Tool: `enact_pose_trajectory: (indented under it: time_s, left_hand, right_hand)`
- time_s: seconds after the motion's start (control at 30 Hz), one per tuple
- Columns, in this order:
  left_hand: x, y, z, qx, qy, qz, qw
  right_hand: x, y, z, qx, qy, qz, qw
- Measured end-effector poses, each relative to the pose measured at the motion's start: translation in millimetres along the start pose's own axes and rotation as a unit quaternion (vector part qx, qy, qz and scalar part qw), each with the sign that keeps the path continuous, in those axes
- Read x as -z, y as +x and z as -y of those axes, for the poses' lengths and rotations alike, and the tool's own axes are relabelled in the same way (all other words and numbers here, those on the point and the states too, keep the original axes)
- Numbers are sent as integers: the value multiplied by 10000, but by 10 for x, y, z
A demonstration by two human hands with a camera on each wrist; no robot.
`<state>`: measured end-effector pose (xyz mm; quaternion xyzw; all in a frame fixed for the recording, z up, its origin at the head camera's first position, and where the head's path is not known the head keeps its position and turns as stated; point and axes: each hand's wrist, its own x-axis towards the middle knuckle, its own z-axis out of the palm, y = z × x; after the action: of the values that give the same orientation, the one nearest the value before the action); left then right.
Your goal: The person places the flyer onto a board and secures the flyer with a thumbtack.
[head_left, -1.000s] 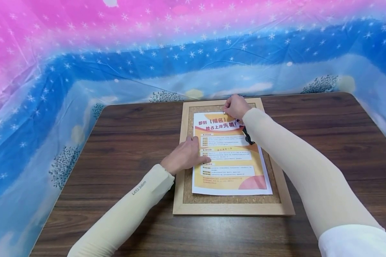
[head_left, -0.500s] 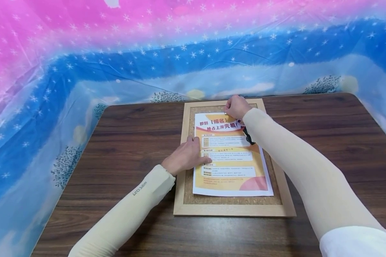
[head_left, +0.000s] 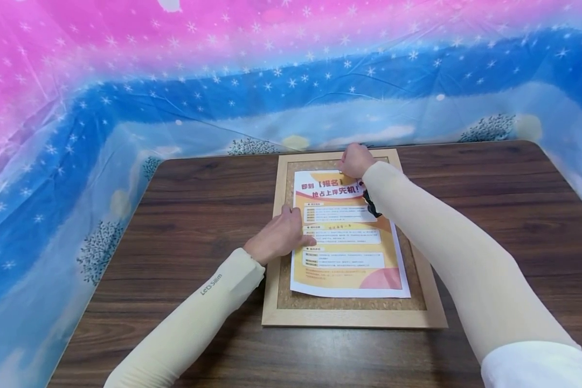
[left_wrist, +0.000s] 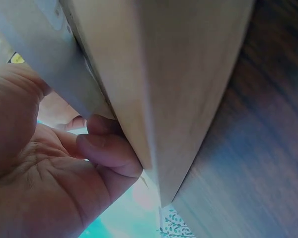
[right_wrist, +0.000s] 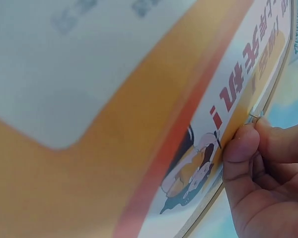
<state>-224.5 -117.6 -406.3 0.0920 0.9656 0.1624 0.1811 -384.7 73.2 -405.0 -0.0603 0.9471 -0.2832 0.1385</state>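
A printed poster [head_left: 346, 234] in yellow, white and red lies on a cork board [head_left: 349, 303] with a pale wooden frame [head_left: 354, 318]. At the poster's top edge my right hand [head_left: 357, 160] pinches a small clear pin-like piece [right_wrist: 255, 116] between thumb and index finger; most of it is hidden. My left hand [head_left: 282, 231] rests on the poster's left side, thumb spread over the paper. In the left wrist view, the left fingers [left_wrist: 114, 146] touch the inner side of the wooden frame by the paper's edge.
The board lies on a dark wooden table [head_left: 199, 215], near its back edge. A pink and blue snowflake cloth [head_left: 252, 81] hangs behind the table and along its sides. A black band [head_left: 371, 206] is at the right wrist.
My right hand has rolled slightly at the top edge, hiding more of its fingertips. The left thumb has shifted a little to the left. Otherwise the board and poster stay nearly still.
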Motion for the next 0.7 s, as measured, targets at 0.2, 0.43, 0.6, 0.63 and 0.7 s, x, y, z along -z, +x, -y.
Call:
enact_pose_trajectory:
  time_s: [0.2, 0.43, 0.6, 0.63, 0.7]
  left_hand:
    - [6, 10, 13, -18, 5, -14, 10000]
    - [-3, 11, 20, -8, -28, -6, 10000]
    - [-5, 15, 18, -31, 6, -45, 10000]
    - [-6, 16, 18, -26, -1, -40, 10000]
    - [-8, 17, 18, -25, -17, -33, 10000]
  right_hand:
    - [5, -12, 3, -49, 80, -82, 9999]
    - [-20, 5, -7, -179, 153, -23, 9997]
    - [-9, -3, -13, -205, 239, 67, 9995]
    - [-7, -3, -14, -191, 248, 81, 9995]
    - [-3, -6, -18, -165, 269, 124, 9994]
